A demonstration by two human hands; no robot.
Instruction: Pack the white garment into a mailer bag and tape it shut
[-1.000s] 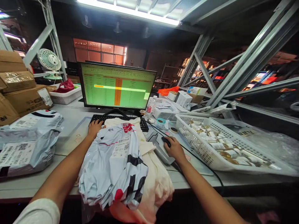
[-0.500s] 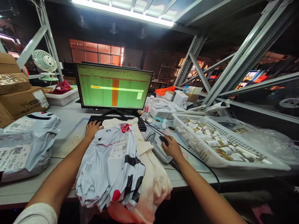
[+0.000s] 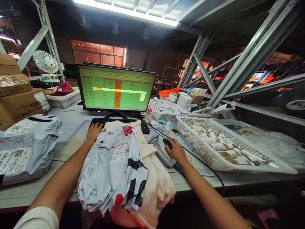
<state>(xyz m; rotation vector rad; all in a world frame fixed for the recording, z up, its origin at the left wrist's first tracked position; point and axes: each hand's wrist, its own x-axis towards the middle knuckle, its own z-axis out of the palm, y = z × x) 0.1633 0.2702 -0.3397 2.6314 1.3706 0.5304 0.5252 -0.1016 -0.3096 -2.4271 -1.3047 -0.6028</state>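
My left hand rests with fingers spread on the left end of a black keyboard, in front of a monitor showing a green spreadsheet. My right hand is curled over a black mouse. A grey barcode scanner lies just left of that hand. Between my arms lies a grey and white mailer bag with a label, on top of a cream garment that hangs over the table's front edge.
A white basket of small bottles stands to the right. More mailer bags and cardboard boxes sit on the left. Behind are a small fan, a water bottle, tape rolls and metal shelf beams.
The view has shifted slightly since a second ago. Both hands stay where they were, on the keyboard and the mouse.
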